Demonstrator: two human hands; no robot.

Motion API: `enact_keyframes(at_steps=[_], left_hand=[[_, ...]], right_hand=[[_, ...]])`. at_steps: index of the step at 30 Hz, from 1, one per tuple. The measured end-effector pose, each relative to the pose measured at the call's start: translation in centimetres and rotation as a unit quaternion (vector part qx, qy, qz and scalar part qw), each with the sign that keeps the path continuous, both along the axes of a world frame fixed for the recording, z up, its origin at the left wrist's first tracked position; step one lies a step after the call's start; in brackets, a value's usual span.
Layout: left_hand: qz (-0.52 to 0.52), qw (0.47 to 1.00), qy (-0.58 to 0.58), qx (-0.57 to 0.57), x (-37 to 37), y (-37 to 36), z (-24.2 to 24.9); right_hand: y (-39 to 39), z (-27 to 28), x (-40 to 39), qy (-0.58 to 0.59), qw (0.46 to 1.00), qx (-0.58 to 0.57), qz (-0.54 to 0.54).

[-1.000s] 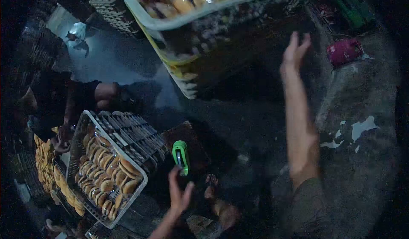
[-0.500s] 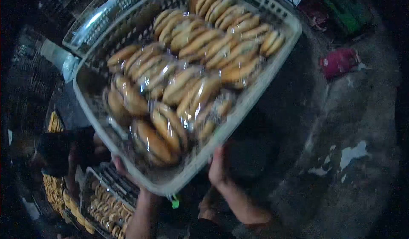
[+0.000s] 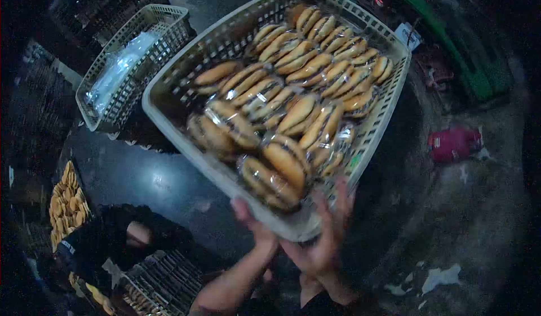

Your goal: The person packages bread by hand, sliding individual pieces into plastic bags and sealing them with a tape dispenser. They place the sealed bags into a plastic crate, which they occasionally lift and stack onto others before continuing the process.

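A pale plastic crate (image 3: 389,99) with lattice sides fills the middle of the view, its near corner toward me. Inside lie several rows of filled bread buns (image 3: 301,113) in clear plastic wrap. My left hand (image 3: 259,231) grips the underside of the near corner, with the thumb up along the outer wall. Close beside it, my right hand (image 3: 321,240) supports the same corner from the right, fingers reaching up along the wall. The undersides of both hands' grips are partly hidden by the crate.
A second lattice crate (image 3: 180,25) at upper left holds clear plastic (image 3: 124,68). A person in dark clothes (image 3: 121,231) is at lower left, near a pile of bread (image 3: 67,206) and a dark rack (image 3: 163,276). On the floor at right lies a red container (image 3: 455,144).
The crate has shifted right in view. My right hand has come closer to the near corner and my left hand. More of the second crate and the floor at left now shows.
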State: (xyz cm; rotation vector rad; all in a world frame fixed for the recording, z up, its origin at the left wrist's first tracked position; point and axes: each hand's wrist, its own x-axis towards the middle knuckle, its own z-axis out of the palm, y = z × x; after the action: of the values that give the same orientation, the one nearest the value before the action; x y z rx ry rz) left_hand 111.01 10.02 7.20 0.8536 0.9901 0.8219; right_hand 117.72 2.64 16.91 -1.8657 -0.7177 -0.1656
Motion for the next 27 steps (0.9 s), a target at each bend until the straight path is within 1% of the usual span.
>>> enact_keyframes(at_steps=[1,2,3,4,5,6,7,8,9,10,11,12,13,14,15,16,17,18,19,20,21,22,23,24,25,26,27], left_hand=[[-0.010,0.978,-0.187,-0.090,4.3,2.0,0.7],[-0.021,0.914,-0.367,-0.174,8.1,3.3,1.2],[-0.033,0.968,-0.248,-0.016,12.4,4.2,-2.8],[-0.041,0.983,-0.113,0.140,16.5,5.4,-6.7],[-0.023,0.992,-0.090,0.090,20.7,8.5,-2.9],[-0.124,0.987,-0.090,0.036,23.3,11.5,-1.3],[-0.118,0.988,-0.088,0.037,25.4,13.7,-0.5],[-0.146,0.988,-0.055,0.013,27.3,15.1,0.3],[-0.172,0.985,-0.027,-0.009,29.2,16.5,0.6],[-0.200,0.979,0.018,0.033,29.7,16.1,-0.3],[-0.231,0.968,0.064,0.072,28.7,14.6,-2.0],[-0.291,0.950,0.082,0.078,27.0,12.7,-4.0],[-0.349,0.928,0.098,0.082,24.9,10.2,-5.9],[-0.386,0.918,0.091,-0.019,21.9,7.5,-7.2],[-0.386,0.911,0.123,-0.071,18.8,4.4,-9.5],[-0.409,0.881,0.203,-0.120,15.6,1.7,-10.7],[-0.396,0.870,0.268,-0.119,12.2,-1.5,-11.9],[-0.304,0.911,0.209,-0.183,7.4,-7.6,-17.6],[-0.288,0.883,0.188,-0.318,4.5,-7.7,-14.1],[-0.418,0.793,0.344,-0.280,0.6,-10.0,-15.7],[-0.466,0.775,0.407,-0.128,-4.6,-14.1,-17.4],[-0.501,0.732,0.461,0.028,-10.2,-18.9,-19.0],[-0.492,0.737,0.463,0.022,-16.6,-25.6,-20.9],[-0.438,0.729,0.514,-0.116,-20.7,-29.3,-22.6],[-0.376,0.703,0.549,-0.252,-23.3,-30.8,-24.3],[-0.371,0.706,0.546,-0.257,-24.1,-30.4,-22.7],[-0.365,0.705,0.552,-0.254,-25.5,-30.9,-22.1]], right_hand=[[0.8,0.1,2.5,-0.102,0.964,-0.239,0.064],[1.6,-0.3,5.6,-0.107,0.962,-0.241,0.069],[3.2,-1.0,9.8,-0.145,0.969,-0.191,0.067],[4.8,-1.5,13.8,-0.179,0.972,-0.138,0.066],[6.2,-1.6,17.5,-0.213,0.964,-0.151,0.054],[8.2,-1.6,21.6,-0.247,0.955,-0.160,0.040],[10.5,-1.9,25.8,-0.230,0.960,-0.154,0.034],[12.5,-2.0,30.3,-0.212,0.966,-0.149,0.028],[14.9,-2.9,36.0,-0.257,0.956,-0.142,0.016],[17.2,-3.9,41.7,-0.297,0.945,-0.139,0.005],[19.6,-3.2,45.7,-0.255,0.955,-0.149,0.004],[22.3,-3.9,53.1,-0.306,0.937,-0.167,-0.015],[24.6,-5.0,58.5,-0.357,0.915,-0.183,-0.031],[26.1,-3.4,58.8,-0.369,0.914,-0.161,-0.049],[28.0,-1.2,58.7,-0.383,0.911,-0.134,-0.068],[29.6,-1.2,57.3,-0.382,0.913,-0.130,-0.062],[31.0,-1.7,54.6,-0.396,0.897,-0.183,-0.071],[31.8,-2.2,51.6,-0.410,0.878,-0.235,-0.076],[31.8,-5.5,49.1,-0.331,0.925,-0.178,0.060],[30.1,-7.8,43.7,-0.199,0.948,-0.182,0.172],[28.2,-10.4,38.0,-0.019,0.950,-0.212,0.228],[25.9,-17.9,34.5,0.071,0.928,-0.231,0.282],[21.7,-20.1,29.4,0.045,0.875,-0.342,0.339],[17.2,-25.6,23.8,0.246,0.843,-0.352,0.325],[12.8,-27.7,18.2,0.266,0.787,-0.456,0.320],[9.0,-25.9,13.8,0.411,0.698,-0.483,0.332],[2.3,-31.8,8.0,0.311,0.679,-0.564,0.352]])
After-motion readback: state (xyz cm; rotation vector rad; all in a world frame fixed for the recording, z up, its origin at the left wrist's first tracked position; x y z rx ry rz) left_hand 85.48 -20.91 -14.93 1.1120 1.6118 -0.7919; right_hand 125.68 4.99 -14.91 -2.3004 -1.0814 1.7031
